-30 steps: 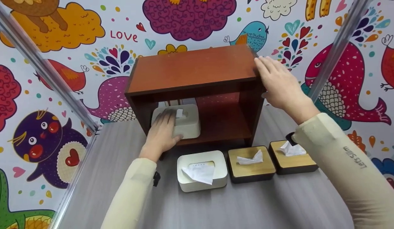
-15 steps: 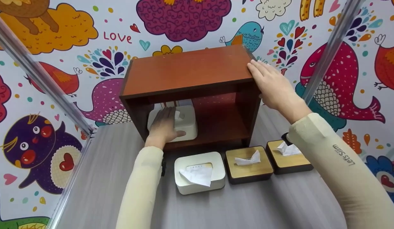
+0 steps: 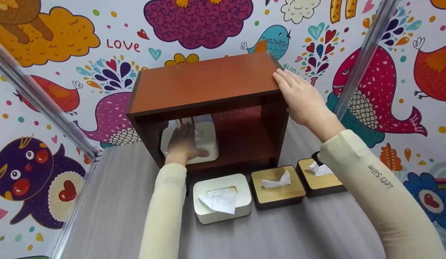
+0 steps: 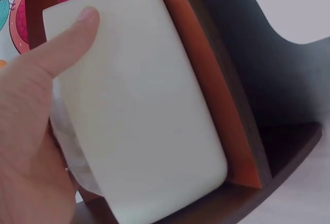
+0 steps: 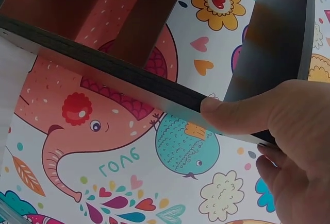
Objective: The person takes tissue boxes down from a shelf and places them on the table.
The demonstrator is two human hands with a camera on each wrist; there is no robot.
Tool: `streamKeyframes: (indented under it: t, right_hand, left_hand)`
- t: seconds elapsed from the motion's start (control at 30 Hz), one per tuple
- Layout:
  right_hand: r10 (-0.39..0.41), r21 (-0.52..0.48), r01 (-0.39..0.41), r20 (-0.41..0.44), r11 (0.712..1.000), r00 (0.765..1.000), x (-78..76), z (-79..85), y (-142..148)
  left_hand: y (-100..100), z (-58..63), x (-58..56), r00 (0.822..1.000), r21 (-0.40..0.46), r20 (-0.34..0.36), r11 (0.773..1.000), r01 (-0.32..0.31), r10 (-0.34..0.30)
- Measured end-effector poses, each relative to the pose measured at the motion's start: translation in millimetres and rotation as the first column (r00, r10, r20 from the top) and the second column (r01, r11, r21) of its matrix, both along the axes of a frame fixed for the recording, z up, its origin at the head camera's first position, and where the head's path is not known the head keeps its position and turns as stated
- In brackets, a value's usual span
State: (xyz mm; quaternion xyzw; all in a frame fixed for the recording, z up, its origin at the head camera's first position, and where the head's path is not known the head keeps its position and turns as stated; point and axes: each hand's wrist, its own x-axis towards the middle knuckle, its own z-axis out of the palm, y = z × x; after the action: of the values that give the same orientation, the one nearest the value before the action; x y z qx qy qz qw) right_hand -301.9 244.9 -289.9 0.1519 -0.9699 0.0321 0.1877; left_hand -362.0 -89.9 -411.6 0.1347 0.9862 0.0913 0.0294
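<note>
A cream tissue box [image 3: 207,140] sits inside the left part of a reddish-brown wooden shelf [image 3: 205,82]. My left hand [image 3: 183,144] lies over its top with the fingers straight. In the left wrist view the thumb [image 4: 77,36] lies against the box's broad side face, and white tissue shows beside the hand. My right hand [image 3: 302,100] holds the shelf's upper right corner. Its fingers reach onto the top edge, and in the right wrist view the thumb [image 5: 232,116] lies across the dark front edge.
In front of the shelf, a white tissue box [image 3: 223,210] and two dark boxes with wood-coloured lids [image 3: 278,192] [image 3: 318,178] stand in a row on the grey table [image 3: 115,205]. Metal posts [image 3: 359,61] and a cartoon-printed wall [image 3: 125,25] enclose the table.
My left hand has moved slightly deeper into the shelf over the cream box, its thumb spreading to the right. The right hand stays at the shelf corner. The whole view has shifted.
</note>
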Motion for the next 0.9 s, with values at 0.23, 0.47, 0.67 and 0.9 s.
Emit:
streamKeyframes:
  t: [0.23, 0.47, 0.67, 0.9]
  right_hand:
    - [0.006, -0.009, -0.006, -0.008, 1.0, 1.0, 0.1, -0.4, -2.9]
    - [0.013, 0.003, -0.012, -0.022, 1.0, 1.0, -0.8, -0.3, -4.4]
    - [0.012, 0.005, -0.012, -0.027, 1.0, 1.0, -1.0, -1.2, -2.9]
    - [0.002, 0.002, -0.001, -0.028, 1.0, 1.0, -1.2, -1.2, -1.2]
  left_hand:
    - [-2.1, -4.2, 0.5, 1.0, 0.025, -0.002, 1.0, -0.015, 0.015]
    - [-1.6, -5.8, 0.1, 1.0, -0.031, 0.002, 0.999, -0.022, 0.022]
    - [2.7, -1.3, 1.8, 0.999, -0.005, -0.028, 1.0, -0.016, 0.016]
    - [5.4, 3.8, 4.4, 1.0, -0.037, -0.025, 0.999, 0.015, -0.016]
